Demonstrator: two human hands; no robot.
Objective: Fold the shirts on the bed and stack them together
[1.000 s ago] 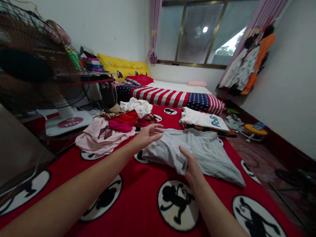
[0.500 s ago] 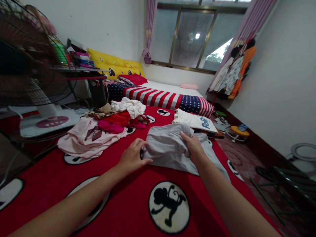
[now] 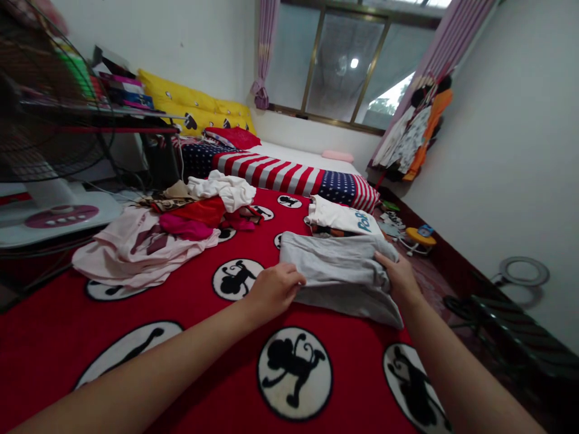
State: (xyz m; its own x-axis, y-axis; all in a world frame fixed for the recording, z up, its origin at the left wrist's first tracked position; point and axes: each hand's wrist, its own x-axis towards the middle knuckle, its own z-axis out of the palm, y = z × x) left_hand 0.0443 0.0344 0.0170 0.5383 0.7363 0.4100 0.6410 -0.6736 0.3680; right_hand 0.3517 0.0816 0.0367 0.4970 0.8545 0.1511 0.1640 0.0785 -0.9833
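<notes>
Item: one grey garment [image 3: 337,265], lying on the blanket [image 3: 217,389]; my left hand [image 3: 275,290] is pinching its left edge, my right hand [image 3: 401,278] is gripping its right end. Item: one heap [image 3: 192,212], lying on the blanket's left.

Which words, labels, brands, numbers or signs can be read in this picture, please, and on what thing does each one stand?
"PoP", in blue letters on the folded white T-shirt; the last letter is not fully clear.
Too small or blurred to read: any print on the stacked boxes and any markings on the fan's control panel.
I can read no other text.
</notes>
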